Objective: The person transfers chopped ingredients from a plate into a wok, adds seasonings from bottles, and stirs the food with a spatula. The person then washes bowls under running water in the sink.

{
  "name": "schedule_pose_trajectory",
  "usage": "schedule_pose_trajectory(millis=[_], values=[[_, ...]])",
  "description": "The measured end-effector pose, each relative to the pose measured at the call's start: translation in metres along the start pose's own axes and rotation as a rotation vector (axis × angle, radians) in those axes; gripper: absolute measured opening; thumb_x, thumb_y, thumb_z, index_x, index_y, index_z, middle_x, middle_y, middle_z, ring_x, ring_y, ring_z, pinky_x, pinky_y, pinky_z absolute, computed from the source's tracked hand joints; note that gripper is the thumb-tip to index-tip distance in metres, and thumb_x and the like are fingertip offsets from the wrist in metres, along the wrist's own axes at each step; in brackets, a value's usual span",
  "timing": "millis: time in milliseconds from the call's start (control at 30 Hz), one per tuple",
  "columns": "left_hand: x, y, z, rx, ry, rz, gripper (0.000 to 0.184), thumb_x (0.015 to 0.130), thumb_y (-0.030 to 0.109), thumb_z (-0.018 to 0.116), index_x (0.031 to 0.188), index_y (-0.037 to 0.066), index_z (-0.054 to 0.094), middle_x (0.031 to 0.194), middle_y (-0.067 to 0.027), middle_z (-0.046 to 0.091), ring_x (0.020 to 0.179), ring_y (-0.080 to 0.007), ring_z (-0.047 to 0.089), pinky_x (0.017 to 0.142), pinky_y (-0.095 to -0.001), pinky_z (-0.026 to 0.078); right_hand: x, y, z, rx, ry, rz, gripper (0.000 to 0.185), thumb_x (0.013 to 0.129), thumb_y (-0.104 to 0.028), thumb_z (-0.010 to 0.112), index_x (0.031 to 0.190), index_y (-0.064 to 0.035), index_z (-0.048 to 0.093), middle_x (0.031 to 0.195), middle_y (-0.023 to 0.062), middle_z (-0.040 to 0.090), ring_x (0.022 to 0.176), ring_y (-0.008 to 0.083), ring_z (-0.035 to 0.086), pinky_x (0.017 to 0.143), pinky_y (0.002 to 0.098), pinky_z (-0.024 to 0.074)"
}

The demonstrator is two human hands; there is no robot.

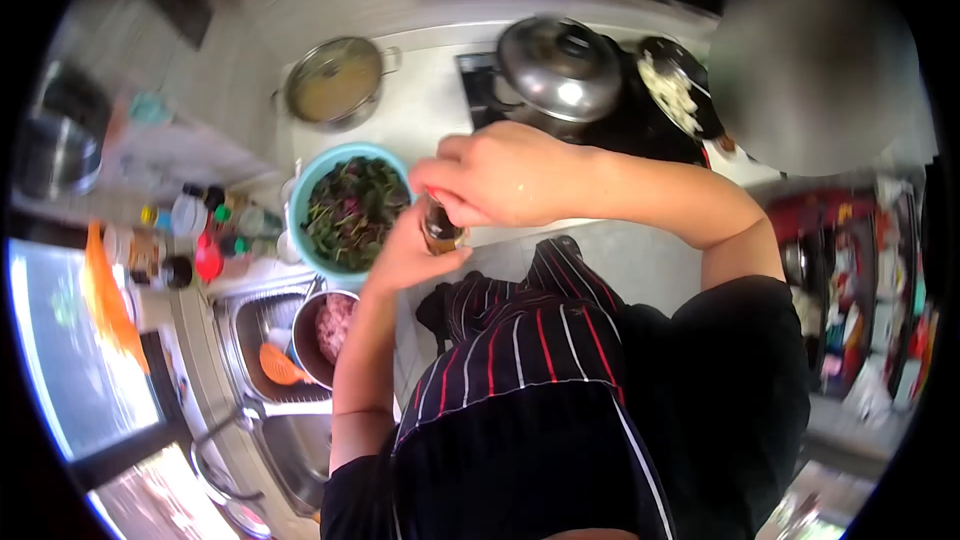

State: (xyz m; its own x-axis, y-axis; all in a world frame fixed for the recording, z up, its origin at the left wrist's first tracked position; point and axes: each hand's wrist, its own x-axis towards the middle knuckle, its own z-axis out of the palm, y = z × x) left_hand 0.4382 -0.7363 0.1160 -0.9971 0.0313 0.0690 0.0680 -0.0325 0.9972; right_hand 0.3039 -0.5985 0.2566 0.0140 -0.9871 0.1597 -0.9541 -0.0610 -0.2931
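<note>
Your left hand (405, 252) grips a small jar (440, 230) in front of you, while your right hand (515, 175), elbow bent out to the right, curls over it with fingers closed at its top. Just left of the jar, a teal bowl (352, 150) holds dark leaves (350, 212). The far-left pot (352, 118) shows yellowish contents, the far-right pan (688, 62) pale pieces (668, 95).

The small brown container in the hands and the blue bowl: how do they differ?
The container is held in the left hand and right hand; the bowl rests on the counter. The container is small and dark brown; the bowl is wide and light blue. The right hand covers the container's upper end; the bowl stands open, showing leafy greens.
</note>
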Motion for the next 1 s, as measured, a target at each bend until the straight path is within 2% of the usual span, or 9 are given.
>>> schedule_pose_trajectory(millis=[167, 467, 600, 633, 733, 800, 833, 900, 1000], values=[[0.057, -0.026, 0.097, 0.038, -0.009, -0.014, 0.039, 0.064, 0.004, 0.068, 0.100, 0.002, 0.054, 0.084, -0.0022, 0.054, 0.079, -0.0105, 0.051, 0.072, -0.0271, 0.044, -0.107, 0.030, 0.001, -0.245, -0.128, 0.179, 0.022, 0.080, -0.015, 0.055, 0.089, 0.0046, 0.052, 0.067, 0.0187, 0.056, 0.057, 0.0333, 0.062, 0.048, 0.0416, 0.0496], [0.132, -0.010, 0.199, 0.204, -0.289, -0.012, 0.037, 0.063, 0.004, 0.067, 0.097, 0.003, 0.053, 0.083, -0.0013, 0.054, 0.076, -0.0095, 0.051, 0.071, -0.0260, 0.045, -0.258, 0.063, -0.018, -0.169, 0.110, 0.452, 0.025, 0.079, -0.017, 0.057, 0.097, -0.0006, 0.056, 0.074, 0.0204, 0.061, 0.056, 0.0308, 0.063, 0.049, 0.0372, 0.0495], [0.179, -0.012, 0.244, 0.014, -0.470, -0.027, 0.044, 0.066, 0.004, 0.074, 0.105, 0.004, 0.054, 0.087, -0.0004, 0.058, 0.080, -0.0090, 0.057, 0.073, -0.0251, 0.047, -0.328, 0.091, -0.048, 1.275, 0.343, 0.521, 0.041, 0.098, -0.027, 0.038, 0.131, -0.0030, 0.047, 0.077, 0.0164, 0.065, 0.049, 0.0190, 0.061, 0.049, 0.0268, 0.0487], [0.197, -0.014, 0.260, -0.087, -0.484, -0.041, 0.043, 0.067, 0.004, 0.075, 0.105, 0.005, 0.054, 0.087, -0.0005, 0.058, 0.080, -0.0093, 0.057, 0.073, -0.0255, 0.047, -0.343, 0.103, -0.044, 1.551, 0.398, 0.557, 0.051, 0.101, -0.035, 0.031, 0.143, -0.0053, 0.033, 0.077, 0.0131, 0.065, 0.045, 0.0140, 0.058, 0.050, 0.0222, 0.0477], [0.272, -0.016, 0.309, -0.176, -0.326, -0.084, 0.048, 0.068, 0.011, 0.081, 0.105, 0.007, 0.051, 0.086, -0.0011, 0.057, 0.080, -0.0091, 0.056, 0.074, -0.0270, 0.047, -0.407, 0.145, -0.028, 1.322, 0.812, 0.708, 0.052, 0.099, -0.039, 0.041, 0.142, -0.0083, 0.035, 0.085, 0.0105, 0.066, 0.055, 0.0104, 0.057, 0.054, 0.0213, 0.0468], [0.335, -0.020, 0.333, 0.291, -0.148, 0.002, 0.048, 0.071, 0.022, 0.081, 0.104, 0.004, 0.050, 0.085, -0.0052, 0.059, 0.078, -0.0127, 0.058, 0.071, -0.0285, 0.048, -0.464, 0.158, -0.042, 1.347, 0.994, 0.833, 0.048, 0.098, -0.034, 0.047, 0.138, -0.0094, 0.041, 0.081, 0.0074, 0.065, 0.058, 0.0077, 0.054, 0.056, 0.0202, 0.0451], [0.366, -0.034, 0.340, 0.552, -0.058, 0.113, 0.051, 0.072, 0.026, 0.079, 0.106, 0.003, 0.049, 0.090, -0.0133, 0.063, 0.081, -0.0232, 0.063, 0.073, -0.0350, 0.050, -0.495, 0.167, -0.044, 1.279, 1.063, 0.875, 0.045, 0.097, -0.029, 0.049, 0.137, -0.0094, 0.043, 0.080, 0.0053, 0.064, 0.057, 0.0063, 0.052, 0.054, 0.0189, 0.0424], [0.420, -0.056, 0.351, 1.080, 0.031, -0.021, 0.052, 0.074, 0.027, 0.073, 0.112, 0.003, 0.047, 0.102, -0.0216, 0.064, 0.095, -0.0391, 0.063, 0.078, -0.0457, 0.051, -0.550, 0.179, -0.049, 1.176, 1.209, 1.049, 0.048, 0.094, -0.026, 0.049, 0.138, -0.0068, 0.043, 0.077, 0.0006, 0.057, 0.059, 0.0051, 0.045, 0.054, 0.0190, 0.0369], [0.477, -0.073, 0.365, 1.489, -0.164, -0.219, 0.038, 0.082, 0.019, 0.061, 0.114, 0.004, 0.049, 0.106, -0.0193, 0.064, 0.097, -0.0349, 0.065, 0.080, -0.0453, 0.052, -0.628, 0.189, -0.056, 1.084, 1.283, 1.182, 0.043, 0.093, -0.020, 0.050, 0.134, -0.0060, 0.046, 0.076, -0.0010, 0.054, 0.060, 0.0047, 0.043, 0.053, 0.0193, 0.0350]])
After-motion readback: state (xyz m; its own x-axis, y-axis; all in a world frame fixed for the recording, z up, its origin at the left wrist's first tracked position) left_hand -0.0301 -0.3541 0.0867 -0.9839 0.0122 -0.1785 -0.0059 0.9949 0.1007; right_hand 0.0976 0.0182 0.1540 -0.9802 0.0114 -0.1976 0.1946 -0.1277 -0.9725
